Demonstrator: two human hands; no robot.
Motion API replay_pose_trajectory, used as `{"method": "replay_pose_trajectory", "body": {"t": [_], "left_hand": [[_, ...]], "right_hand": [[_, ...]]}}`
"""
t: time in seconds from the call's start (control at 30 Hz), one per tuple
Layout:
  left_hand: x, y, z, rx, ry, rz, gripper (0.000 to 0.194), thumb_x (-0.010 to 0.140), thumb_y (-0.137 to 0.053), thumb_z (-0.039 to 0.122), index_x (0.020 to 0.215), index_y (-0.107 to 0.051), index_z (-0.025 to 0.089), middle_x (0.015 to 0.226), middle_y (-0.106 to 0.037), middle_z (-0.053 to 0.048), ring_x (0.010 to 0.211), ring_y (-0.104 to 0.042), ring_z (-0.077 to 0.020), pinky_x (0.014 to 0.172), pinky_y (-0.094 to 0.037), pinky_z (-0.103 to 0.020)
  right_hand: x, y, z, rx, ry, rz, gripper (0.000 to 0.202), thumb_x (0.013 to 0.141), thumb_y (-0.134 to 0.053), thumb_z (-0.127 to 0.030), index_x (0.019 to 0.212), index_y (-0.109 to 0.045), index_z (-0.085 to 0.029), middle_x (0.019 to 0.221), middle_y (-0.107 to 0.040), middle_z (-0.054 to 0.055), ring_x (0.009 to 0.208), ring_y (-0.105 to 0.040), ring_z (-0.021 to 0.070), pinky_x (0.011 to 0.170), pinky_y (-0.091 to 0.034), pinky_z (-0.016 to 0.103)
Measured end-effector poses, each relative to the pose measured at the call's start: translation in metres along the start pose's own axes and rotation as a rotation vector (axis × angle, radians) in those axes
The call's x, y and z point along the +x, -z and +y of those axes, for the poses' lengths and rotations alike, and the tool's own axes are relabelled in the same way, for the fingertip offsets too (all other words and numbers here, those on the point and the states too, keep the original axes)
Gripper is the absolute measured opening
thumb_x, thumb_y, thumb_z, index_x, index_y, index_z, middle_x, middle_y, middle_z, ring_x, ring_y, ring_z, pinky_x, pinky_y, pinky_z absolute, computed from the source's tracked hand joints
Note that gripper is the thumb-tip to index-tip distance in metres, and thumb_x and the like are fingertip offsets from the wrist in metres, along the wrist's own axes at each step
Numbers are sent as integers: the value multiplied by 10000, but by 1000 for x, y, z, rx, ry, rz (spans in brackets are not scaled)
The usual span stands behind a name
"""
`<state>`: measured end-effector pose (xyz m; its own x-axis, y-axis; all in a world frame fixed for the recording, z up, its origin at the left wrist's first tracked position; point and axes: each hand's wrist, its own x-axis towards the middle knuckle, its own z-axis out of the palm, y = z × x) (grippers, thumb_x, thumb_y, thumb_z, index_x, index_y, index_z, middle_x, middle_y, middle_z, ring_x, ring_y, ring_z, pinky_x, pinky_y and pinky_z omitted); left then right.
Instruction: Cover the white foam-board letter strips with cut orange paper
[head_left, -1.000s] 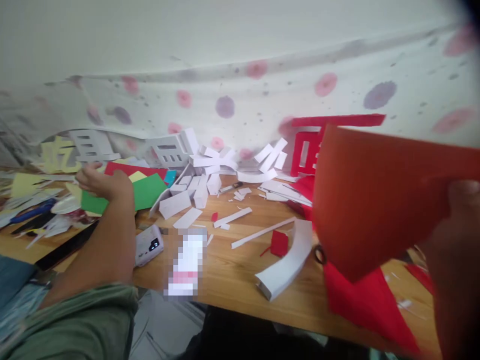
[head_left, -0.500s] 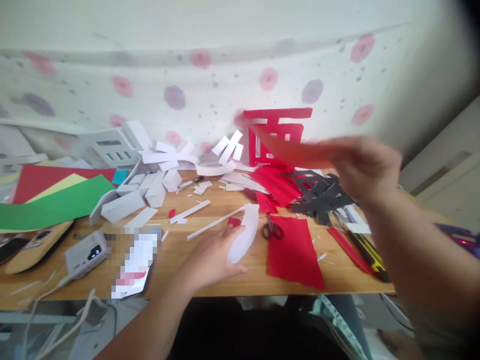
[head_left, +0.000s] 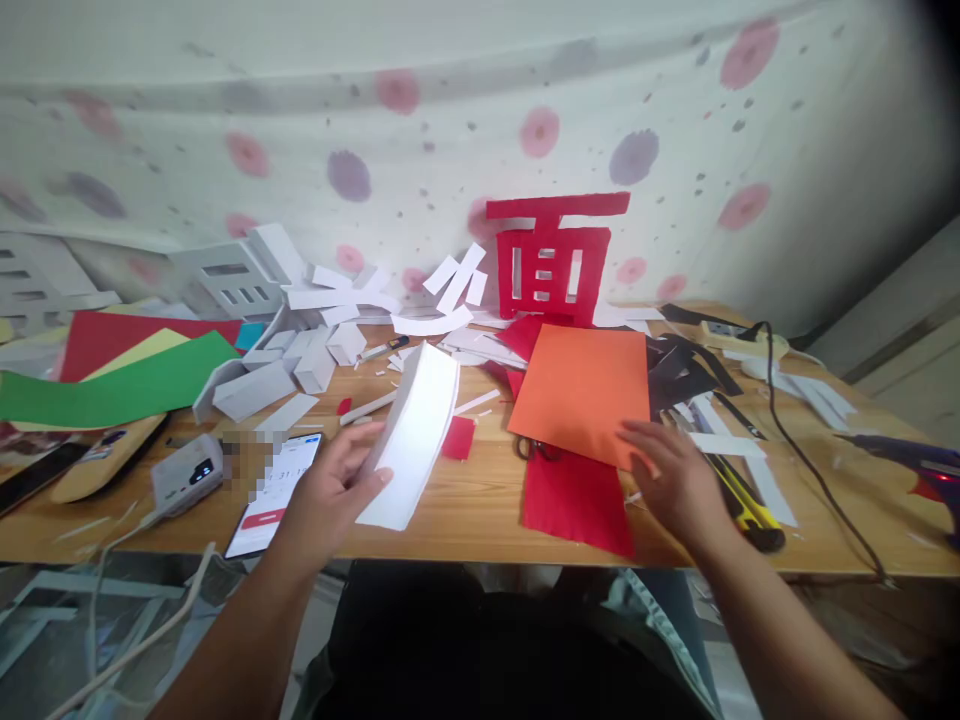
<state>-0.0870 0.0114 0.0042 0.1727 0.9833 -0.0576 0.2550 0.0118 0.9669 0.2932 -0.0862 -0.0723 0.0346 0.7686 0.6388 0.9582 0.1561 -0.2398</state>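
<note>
My left hand (head_left: 337, 490) is closed on a white curved box-like piece (head_left: 420, 435), thumb on its near face and fingers behind. To the right, my right hand (head_left: 675, 480) lies with fingers spread at the lower right corner of an orange sheet (head_left: 585, 385). That sheet rests over part of a red piece of paper (head_left: 577, 505) and the black scissors (head_left: 537, 450), whose handles stick out below it. A small red square (head_left: 458, 438) lies between the white piece and the sheet.
A red cut-out character (head_left: 553, 260) stands against the patterned cloth. White blocks (head_left: 311, 360) and coloured sheets (head_left: 120, 380) crowd the left, with a phone (head_left: 274, 495) in front. A yellow-black cutter (head_left: 750, 515), black strips (head_left: 682, 365) and a glue gun (head_left: 915, 465) lie right.
My right hand has come down from the air, and the orange sheet now lies on the table. My left hand has moved left and lifted the white piece more upright.
</note>
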Motion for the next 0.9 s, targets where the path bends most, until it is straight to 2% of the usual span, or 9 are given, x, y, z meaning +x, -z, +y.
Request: {"method": "replay_pose_trajectory", "body": {"t": [0.03,0.13,0.2,0.27,0.43,0.53,0.67,0.8,0.9], "left_hand": [[0,0,-2,-89,-9,28,686,603,-798,423,1206,-529,236,992,-738,-74,839,-693,-278,668,-526,-335],[-3,-4,-8,-253,-48,100,674,615,-810,386,1202,-522,224,986,-737,-69,861,-686,-253,699,-514,-311],[-5,-6,-11,-318,-64,108,662,628,-807,366,1205,-516,223,987,-734,-69,849,-684,-241,708,-508,-306],[-9,-7,-13,-366,-66,100,661,635,-805,357,1213,-512,226,994,-730,-70,846,-682,-235,715,-505,-305],[-12,-10,-20,-452,-61,95,692,641,-801,341,1266,-519,243,1011,-727,-70,877,-677,-235,738,-505,-304],[-9,-16,-25,-539,-48,31,634,636,-804,329,1221,-578,236,1059,-718,-80,955,-668,-251,800,-512,-322],[-7,-34,-27,-672,-50,-100,508,677,-780,308,1151,-614,229,1087,-705,-88,996,-660,-255,829,-512,-334],[-6,-57,-25,-720,-129,-206,436,746,-740,304,1152,-591,250,1130,-683,-76,1058,-632,-246,877,-494,-337],[-1,-64,-18,-645,-214,-290,465,779,-727,307,1207,-547,283,1225,-632,-70,1107,-601,-239,911,-476,-342]], "right_hand": [[0,-4,-21,68,50,-103,309,892,-494,-199,1133,-685,-177,1193,-656,142,1103,-606,281,920,-524,464],[0,-22,-72,170,283,-468,393,891,-565,-322,1279,-612,-276,1403,-535,76,1306,-462,335,1039,-417,564],[-3,-32,-86,189,345,-584,447,910,-547,-368,1354,-542,-317,1463,-466,43,1352,-408,338,1070,-377,581],[-8,-39,-81,193,360,-630,464,941,-501,-363,1404,-478,-337,1481,-434,24,1364,-400,312,1080,-390,546],[-21,-36,-42,178,367,-643,458,951,-480,-287,1406,-474,-342,1442,-478,13,1353,-417,293,1051,-455,512],[-22,-23,-33,202,282,-659,432,925,-534,-323,1356,-541,-332,1395,-538,33,1313,-469,312,1016,-492,508],[-2,-10,-59,382,65,-521,412,913,-560,-355,1323,-570,-311,1359,-575,80,1251,-539,307,1000,-494,516],[44,-14,-106,816,-110,-419,673,917,-558,-412,1507,-245,-322,1415,-510,121,1222,-564,263,967,-512,479],[80,-25,-126,1128,-193,-389,836,825,-668,-479,1508,-227,-289,1288,-599,132,1032,-654,246,822,-573,410]]}}
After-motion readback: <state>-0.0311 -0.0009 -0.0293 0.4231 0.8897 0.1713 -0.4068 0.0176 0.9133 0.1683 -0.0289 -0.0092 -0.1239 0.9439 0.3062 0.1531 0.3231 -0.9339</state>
